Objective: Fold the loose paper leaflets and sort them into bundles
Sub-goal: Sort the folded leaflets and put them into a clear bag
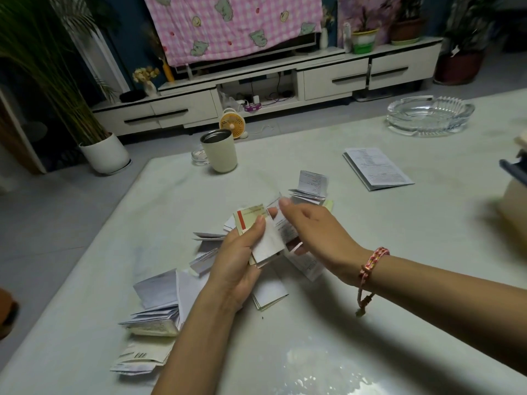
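Left hand (239, 260) thumb pins folded bundle (268, 243) against curled fingers; right hand (313, 232) pinches printed leaflet (285, 228) just beside; open table (228, 189) beyond the fingertips.

A pale, glossy table top (370, 280) fills the near scene. At its far left stands a cream insulated cup with a steel lining (219, 151), upright, with a small clear glass dish (199, 158) just behind it. A large clear ribbed glass ashtray (429, 115) sits at the far right. On the floor beyond the table stands a small yellow desk fan (231, 126). Behind that runs a low white cabinet with dark drawer handles (333, 81), and a pink checked cloth with green figures (236, 24) hangs above it. A round white plant pot (105, 153) stands on the floor at far left.
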The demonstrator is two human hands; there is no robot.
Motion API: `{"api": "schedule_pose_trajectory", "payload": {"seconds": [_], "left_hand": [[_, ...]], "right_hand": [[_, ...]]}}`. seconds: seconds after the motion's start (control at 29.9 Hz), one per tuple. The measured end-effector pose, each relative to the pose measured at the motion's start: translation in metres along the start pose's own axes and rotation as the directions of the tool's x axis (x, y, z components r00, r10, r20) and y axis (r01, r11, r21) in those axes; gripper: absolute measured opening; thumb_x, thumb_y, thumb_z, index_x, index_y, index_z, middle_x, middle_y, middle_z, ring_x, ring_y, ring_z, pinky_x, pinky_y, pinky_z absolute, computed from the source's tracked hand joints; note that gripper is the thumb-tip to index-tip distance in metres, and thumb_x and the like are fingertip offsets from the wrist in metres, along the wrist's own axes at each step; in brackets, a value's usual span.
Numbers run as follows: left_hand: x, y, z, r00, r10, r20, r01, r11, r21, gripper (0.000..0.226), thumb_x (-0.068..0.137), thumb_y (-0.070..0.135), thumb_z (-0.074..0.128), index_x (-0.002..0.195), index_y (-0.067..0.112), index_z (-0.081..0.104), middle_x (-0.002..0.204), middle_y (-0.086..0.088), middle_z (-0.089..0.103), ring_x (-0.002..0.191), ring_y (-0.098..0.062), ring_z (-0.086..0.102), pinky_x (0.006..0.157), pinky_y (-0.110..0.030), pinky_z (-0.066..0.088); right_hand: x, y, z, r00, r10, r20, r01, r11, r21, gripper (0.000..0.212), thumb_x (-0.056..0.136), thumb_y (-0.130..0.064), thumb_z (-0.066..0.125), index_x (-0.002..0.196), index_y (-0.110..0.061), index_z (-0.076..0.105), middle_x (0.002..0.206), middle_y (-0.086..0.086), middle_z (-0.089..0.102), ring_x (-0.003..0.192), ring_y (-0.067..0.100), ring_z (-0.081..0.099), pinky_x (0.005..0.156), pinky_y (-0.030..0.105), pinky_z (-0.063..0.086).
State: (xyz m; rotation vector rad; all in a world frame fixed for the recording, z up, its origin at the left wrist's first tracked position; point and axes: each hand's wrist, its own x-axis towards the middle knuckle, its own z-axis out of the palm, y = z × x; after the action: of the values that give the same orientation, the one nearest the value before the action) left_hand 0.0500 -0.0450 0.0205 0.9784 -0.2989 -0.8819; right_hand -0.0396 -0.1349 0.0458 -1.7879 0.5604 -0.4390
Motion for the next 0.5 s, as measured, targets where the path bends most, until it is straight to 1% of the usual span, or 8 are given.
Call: {"api": "schedule_pose_trajectory", "payload": {"seconds": [0.03, 0.07, 0.13, 0.2, 0.27, 0.33, 0.4, 0.5], "left_hand": [[0.0, -0.001, 0.0, 1.0, 0.007, -0.007, -0.007, 1.0, 0.015, 0.023, 0.095, 0.009, 0.044, 0.106, 0.004, 0.063, 0.101, -0.012, 0.071, 0.086, -0.018, 0.07, 0.076, -0.03, 0.058], [0.0, -0.002, 0.001, 1.0, 0.009, -0.015, -0.008, 1.0, 0.028, 0.022, 0.095, 0.008, 0.044, 0.105, 0.004, 0.063, 0.097, -0.011, 0.072, 0.084, -0.017, 0.07, 0.073, -0.028, 0.058], [0.001, -0.003, 0.001, 1.0, 0.004, -0.022, -0.003, 0.999, 0.036, 0.022, 0.095, 0.008, 0.043, 0.1, 0.005, 0.064, 0.093, -0.01, 0.072, 0.081, -0.016, 0.071, 0.07, -0.028, 0.058], [0.001, -0.003, 0.001, 1.0, 0.0, -0.029, 0.0, 1.0, 0.015, 0.022, 0.095, 0.01, 0.044, 0.1, 0.005, 0.065, 0.096, -0.011, 0.071, 0.085, -0.018, 0.07, 0.077, -0.031, 0.058], [0.002, -0.002, 0.0, 0.999, 0.01, -0.046, -0.011, 1.0, -0.023, 0.022, 0.094, 0.01, 0.044, 0.102, 0.006, 0.064, 0.101, -0.011, 0.07, 0.091, -0.02, 0.068, 0.083, -0.033, 0.055], [0.003, -0.002, -0.001, 0.997, 0.023, -0.071, -0.027, 0.999, -0.046, 0.021, 0.094, 0.011, 0.045, 0.1, 0.008, 0.065, 0.095, -0.009, 0.072, 0.087, -0.018, 0.069, 0.078, -0.031, 0.056], [0.004, -0.002, -0.002, 0.995, 0.029, -0.1, -0.035, 0.998, -0.053, 0.019, 0.092, 0.012, 0.048, 0.099, 0.009, 0.065, 0.092, -0.007, 0.073, 0.084, -0.017, 0.069, 0.073, -0.029, 0.058], [0.005, -0.001, -0.002, 0.99, 0.028, -0.139, -0.034, 0.999, -0.042, 0.025, 0.089, 0.016, 0.053, 0.11, 0.007, 0.062, 0.105, -0.011, 0.07, 0.089, -0.018, 0.069, 0.077, -0.031, 0.057]], "right_hand": [[0.0, 0.002, 0.0, 1.0, -0.022, -0.012, 0.021, 0.999, -0.043, 0.041, 0.096, -0.038, 0.045, 0.092, -0.002, 0.065, 0.086, 0.014, 0.067, 0.074, 0.028, 0.061, 0.067, 0.038, 0.049], [0.001, 0.004, -0.001, 0.999, -0.041, -0.031, 0.039, 0.996, -0.077, 0.034, 0.094, -0.032, 0.05, 0.091, -0.001, 0.065, 0.087, 0.015, 0.068, 0.079, 0.031, 0.063, 0.071, 0.041, 0.05], [0.003, 0.009, -0.003, 0.994, -0.06, -0.09, 0.047, 0.989, -0.141, 0.017, 0.089, -0.016, 0.054, 0.09, -0.004, 0.067, 0.087, 0.013, 0.068, 0.082, 0.031, 0.063, 0.076, 0.043, 0.05], [0.005, 0.012, -0.007, 0.983, -0.066, -0.17, 0.035, 0.984, -0.177, 0.013, 0.087, -0.011, 0.056, 0.087, -0.007, 0.068, 0.085, 0.011, 0.068, 0.079, 0.029, 0.063, 0.077, 0.043, 0.052], [0.008, 0.012, -0.013, 0.969, -0.071, -0.238, 0.039, 0.99, -0.137, 0.01, 0.084, -0.01, 0.058, 0.081, -0.013, 0.066, 0.08, 0.01, 0.068, 0.074, 0.028, 0.063, 0.073, 0.042, 0.053], [0.01, 0.008, -0.018, 0.958, -0.079, -0.276, 0.062, 0.996, -0.07, 0.014, 0.084, -0.01, 0.057, 0.075, -0.019, 0.061, 0.075, 0.009, 0.066, 0.065, 0.023, 0.062, 0.065, 0.038, 0.051], [0.01, 0.004, -0.018, 0.961, -0.08, -0.264, 0.079, 0.997, -0.015, 0.018, 0.087, -0.01, 0.055, 0.073, -0.02, 0.059, 0.068, 0.004, 0.063, 0.058, 0.016, 0.059, 0.057, 0.03, 0.046], [0.007, 0.002, -0.012, 0.974, -0.09, -0.209, 0.093, 0.996, 0.003, 0.017, 0.088, -0.013, 0.057, 0.071, -0.015, 0.058, 0.063, 0.003, 0.061, 0.053, 0.013, 0.057, 0.055, 0.026, 0.044]]}}
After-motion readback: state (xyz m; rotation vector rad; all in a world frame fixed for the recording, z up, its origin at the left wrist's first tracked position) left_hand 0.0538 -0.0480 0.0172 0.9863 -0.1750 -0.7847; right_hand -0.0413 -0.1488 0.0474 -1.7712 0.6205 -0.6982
